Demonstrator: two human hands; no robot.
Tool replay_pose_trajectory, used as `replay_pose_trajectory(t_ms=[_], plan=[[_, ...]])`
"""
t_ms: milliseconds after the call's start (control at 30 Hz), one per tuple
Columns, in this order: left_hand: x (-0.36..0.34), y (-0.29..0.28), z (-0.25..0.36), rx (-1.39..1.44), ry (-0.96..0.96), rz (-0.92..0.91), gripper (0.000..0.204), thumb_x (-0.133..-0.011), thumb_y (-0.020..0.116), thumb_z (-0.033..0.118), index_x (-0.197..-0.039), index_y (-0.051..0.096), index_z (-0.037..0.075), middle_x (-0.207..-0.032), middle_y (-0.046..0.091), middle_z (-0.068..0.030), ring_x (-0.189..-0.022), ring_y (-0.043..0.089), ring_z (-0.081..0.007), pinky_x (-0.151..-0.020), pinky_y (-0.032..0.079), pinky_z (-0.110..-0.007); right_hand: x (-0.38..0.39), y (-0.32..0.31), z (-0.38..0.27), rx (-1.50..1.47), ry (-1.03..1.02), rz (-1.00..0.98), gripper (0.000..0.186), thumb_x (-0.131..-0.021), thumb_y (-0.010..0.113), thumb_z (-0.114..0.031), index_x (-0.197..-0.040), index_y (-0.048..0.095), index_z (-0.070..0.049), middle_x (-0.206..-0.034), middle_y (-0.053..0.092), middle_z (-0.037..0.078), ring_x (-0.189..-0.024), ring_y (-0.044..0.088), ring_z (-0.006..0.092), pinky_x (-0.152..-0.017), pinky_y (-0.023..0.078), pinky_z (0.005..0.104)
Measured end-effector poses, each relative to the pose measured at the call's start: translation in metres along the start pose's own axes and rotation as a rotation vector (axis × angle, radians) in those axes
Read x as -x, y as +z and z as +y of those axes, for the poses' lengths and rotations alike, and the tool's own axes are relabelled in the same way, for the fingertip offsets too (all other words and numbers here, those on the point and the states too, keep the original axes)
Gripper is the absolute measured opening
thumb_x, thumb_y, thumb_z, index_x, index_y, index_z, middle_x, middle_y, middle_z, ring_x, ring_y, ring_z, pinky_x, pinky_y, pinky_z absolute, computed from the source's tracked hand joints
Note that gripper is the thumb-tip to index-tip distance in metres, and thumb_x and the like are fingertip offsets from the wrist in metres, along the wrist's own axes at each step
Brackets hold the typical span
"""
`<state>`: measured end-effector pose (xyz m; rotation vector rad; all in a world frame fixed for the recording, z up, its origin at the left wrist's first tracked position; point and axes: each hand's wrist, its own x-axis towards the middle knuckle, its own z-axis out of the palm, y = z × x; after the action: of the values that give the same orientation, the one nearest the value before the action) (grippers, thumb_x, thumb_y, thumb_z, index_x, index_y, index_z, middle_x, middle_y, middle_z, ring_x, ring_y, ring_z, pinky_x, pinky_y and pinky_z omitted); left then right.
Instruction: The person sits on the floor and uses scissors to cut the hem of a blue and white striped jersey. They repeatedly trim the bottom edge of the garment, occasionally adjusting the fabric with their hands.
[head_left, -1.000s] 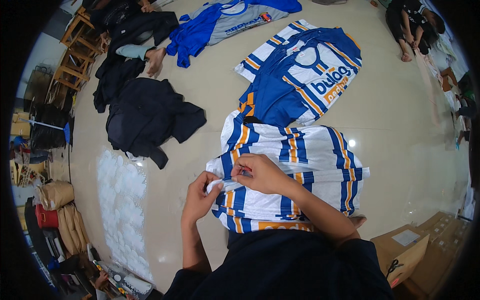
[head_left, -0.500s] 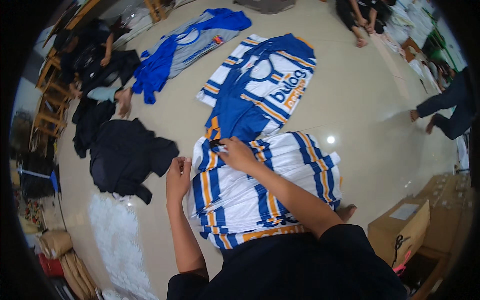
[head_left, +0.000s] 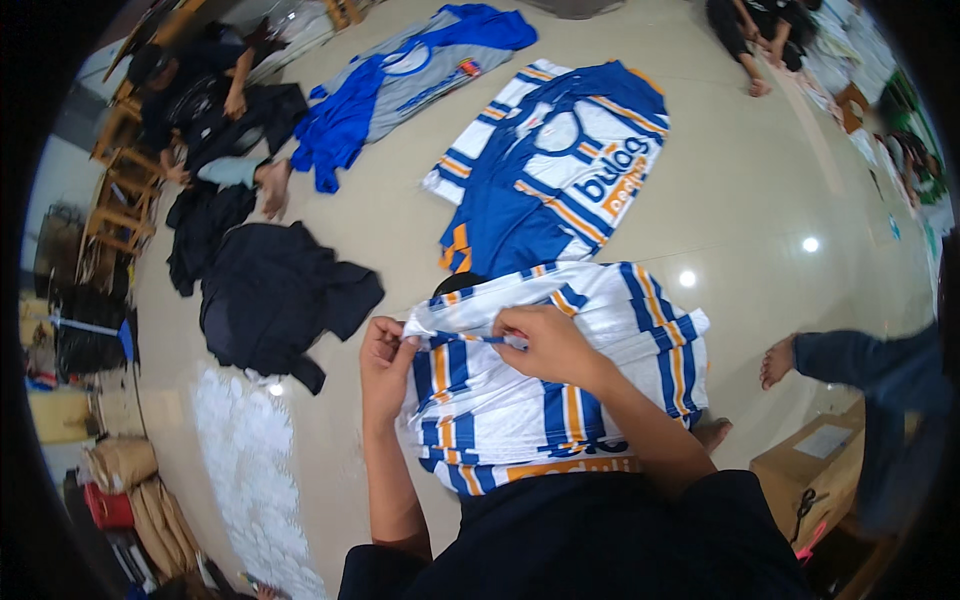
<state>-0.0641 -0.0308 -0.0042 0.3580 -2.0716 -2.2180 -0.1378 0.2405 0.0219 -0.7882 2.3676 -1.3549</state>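
Note:
A white jersey [head_left: 500, 420] with blue and orange stripes lies spread over my lap. At its upper left, my left hand [head_left: 388, 368] pinches the fabric edge between thumb and fingers. My right hand [head_left: 548, 345] is closed on the same edge further right, its fingertips partly hidden. A narrow blue band of the jersey runs between the two hands. Just beyond the raised edge shows a rounded black thing [head_left: 460, 284], mostly covered, whose kind I cannot make out.
More blue-and-white jerseys [head_left: 560, 160] lie ahead, with a blue-grey shirt [head_left: 415, 75] beyond. Black garments [head_left: 280, 290] lie left, near a seated person [head_left: 195, 100]. At right, a person's leg [head_left: 850, 357] stands by a cardboard box [head_left: 810, 450] with black scissors [head_left: 804, 508].
My left hand, earlier beside the jersey, now pinches its edge. My right hand has come back from the far edge, where a small black thing showed by its fingers. The person at right came nearer.

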Motion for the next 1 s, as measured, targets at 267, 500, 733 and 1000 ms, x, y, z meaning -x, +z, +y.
replay_pose_trajectory(t_ms=[267,500,733,1000], plan=[[0.029,0.011,0.01,0.065,0.016,-0.044,0.018,-0.103,0.062,-0.005,-0.118,0.057,0.004,-0.107,0.065,-0.0022,-0.099,0.062,-0.009,-0.092,0.049,-0.024,-0.012,0.021,-0.016,-0.036,-0.135,0.211,0.031,-0.092,0.08,-0.018,-0.119,0.074,-0.003,-0.109,0.073,0.014,-0.096,0.075,0.0299,-0.081,0.058,0.0371],[0.036,0.03,0.007,-0.063,0.088,0.198,0.018,-0.103,0.065,0.0,-0.119,0.056,0.004,-0.111,0.061,-0.0033,-0.102,0.058,-0.0095,-0.094,0.047,-0.025,-0.033,0.041,-0.018,-0.257,-0.121,-0.014,0.023,-0.095,0.076,-0.016,-0.108,0.073,0.003,-0.097,0.073,0.019,-0.091,0.072,0.0343,-0.08,0.055,0.0387],[0.063,0.078,-0.003,0.012,0.142,0.283,0.04,-0.099,0.071,0.0,-0.131,0.046,0.003,-0.116,0.059,-0.0071,-0.101,0.056,-0.0109,-0.091,0.047,-0.025,-0.029,0.043,-0.027,-0.278,-0.102,0.047,0.02,-0.095,0.071,-0.014,-0.101,0.074,0.005,-0.093,0.073,0.02,-0.079,0.071,0.0341,-0.072,0.054,0.0404],[0.061,0.063,0.002,0.248,-0.071,0.34,0.02,-0.108,0.056,0.002,-0.127,0.056,0.002,-0.107,0.067,-0.0021,-0.086,0.061,-0.004,-0.071,0.047,-0.016,-0.025,0.034,-0.024,-0.306,-0.112,-0.053,0.018,-0.098,0.073,-0.014,-0.105,0.075,0.003,-0.091,0.072,0.013,-0.078,0.066,0.0213,-0.071,0.051,0.0321]])
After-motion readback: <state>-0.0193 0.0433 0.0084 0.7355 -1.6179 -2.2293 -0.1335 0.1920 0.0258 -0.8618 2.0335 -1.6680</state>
